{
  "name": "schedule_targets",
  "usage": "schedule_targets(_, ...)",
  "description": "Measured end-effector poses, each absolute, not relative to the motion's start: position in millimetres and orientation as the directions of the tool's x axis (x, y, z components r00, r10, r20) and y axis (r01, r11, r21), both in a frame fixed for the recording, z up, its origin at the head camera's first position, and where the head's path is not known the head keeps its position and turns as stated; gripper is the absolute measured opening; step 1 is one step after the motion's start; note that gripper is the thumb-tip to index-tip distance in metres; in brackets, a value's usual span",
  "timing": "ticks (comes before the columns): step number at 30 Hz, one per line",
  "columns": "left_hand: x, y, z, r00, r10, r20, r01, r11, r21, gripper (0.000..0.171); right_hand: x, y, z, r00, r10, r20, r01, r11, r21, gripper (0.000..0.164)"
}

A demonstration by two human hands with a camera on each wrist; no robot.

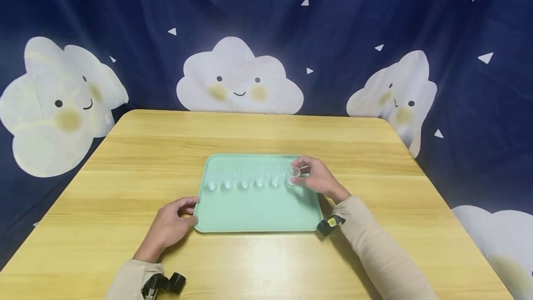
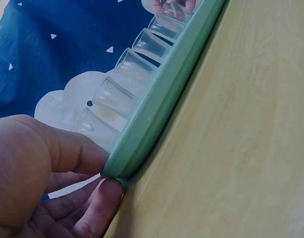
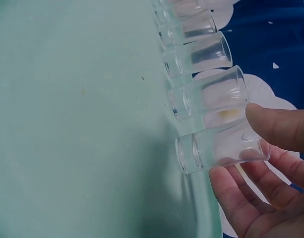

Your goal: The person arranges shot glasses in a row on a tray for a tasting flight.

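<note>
A clear shot glass (image 1: 293, 180) at the right end of a row is held by my right hand (image 1: 318, 177). In the right wrist view, thumb and fingers grip this glass (image 3: 216, 148) near its upper part, with its thick base close over the tray. The other clear glasses (image 1: 245, 180), several of them, stand upright side by side across the light green tray (image 1: 254, 212). My left hand (image 1: 172, 221) is at the tray's left edge. In the left wrist view its thumb and fingertips pinch the tray rim (image 2: 119, 158) near the corner.
The tray lies on a wooden table (image 1: 266, 263) with light grain. Behind the table hangs a dark blue curtain (image 1: 333, 27) with white clouds and small triangles. A small black device (image 1: 168, 284) sits at my left wrist, another black device (image 1: 326, 227) at my right.
</note>
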State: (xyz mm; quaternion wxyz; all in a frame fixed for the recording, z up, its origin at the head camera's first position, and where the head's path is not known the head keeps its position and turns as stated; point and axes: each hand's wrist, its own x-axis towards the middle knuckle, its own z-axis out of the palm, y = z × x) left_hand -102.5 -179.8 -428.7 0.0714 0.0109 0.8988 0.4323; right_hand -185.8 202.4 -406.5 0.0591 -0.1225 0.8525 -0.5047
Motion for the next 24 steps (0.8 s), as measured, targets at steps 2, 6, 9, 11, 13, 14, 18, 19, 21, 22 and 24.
schedule_targets(2,-101.9,-180.5,-428.3,-0.99,0.079,-0.114,-0.04,0.626,0.778,0.044,-185.7,201.6,-406.1,-0.962,-0.272,0.022,-0.149,0.452,-0.88,0.04)
schedule_targets(6,-100.9,-181.5,-428.0,-0.991,0.08,-0.109,-0.035,0.629,0.777,0.044,-184.2,201.5,-403.8,-0.961,-0.275,0.013,-0.14,0.445,-0.885,0.041)
schedule_targets(9,-101.3,-181.8,-428.4,-0.991,0.081,-0.109,-0.033,0.631,0.775,0.044,-183.9,202.9,-402.0,-0.961,-0.275,0.016,-0.142,0.448,-0.883,0.041)
schedule_targets(11,-102.1,-182.4,-428.6,-0.991,0.081,-0.106,-0.031,0.633,0.774,0.044,-184.5,203.5,-400.2,-0.961,-0.274,0.025,-0.15,0.445,-0.883,0.04)
schedule_targets(13,-103.1,-183.2,-428.8,-0.992,0.081,-0.099,-0.026,0.634,0.773,0.043,-186.0,204.6,-398.7,-0.963,-0.267,0.036,-0.154,0.437,-0.886,0.038)
schedule_targets(14,-103.3,-183.4,-428.7,-0.992,0.081,-0.096,-0.023,0.633,0.774,0.043,-186.8,205.4,-398.2,-0.965,-0.259,0.036,-0.15,0.435,-0.888,0.037)
schedule_targets(18,-102.6,-183.4,-428.7,-0.991,0.083,-0.103,-0.028,0.629,0.777,0.044,-187.9,210.9,-395.2,-0.969,-0.244,0.039,-0.141,0.416,-0.898,0.035)
schedule_targets(19,-102.0,-183.2,-428.4,-0.991,0.084,-0.106,-0.03,0.626,0.779,0.044,-187.9,212.7,-394.6,-0.97,-0.24,0.033,-0.131,0.405,-0.905,0.035)
schedule_targets(21,-100.5,-182.5,-428.6,-0.99,0.087,-0.113,-0.035,0.617,0.786,0.044,-187.5,216.8,-393.9,-0.972,-0.235,0.025,-0.114,0.376,-0.92,0.036)
schedule_targets(22,-99.8,-181.9,-428.8,-0.99,0.087,-0.115,-0.038,0.611,0.79,0.044,-187.1,219.2,-393.8,-0.973,-0.229,0.021,-0.104,0.358,-0.928,0.037)
schedule_targets(24,-98.4,-180.9,-429.9,-0.99,0.09,-0.111,-0.035,0.601,0.798,0.043,-185.3,224.1,-394.1,-0.977,-0.212,0.016,-0.086,0.328,-0.941,0.038)
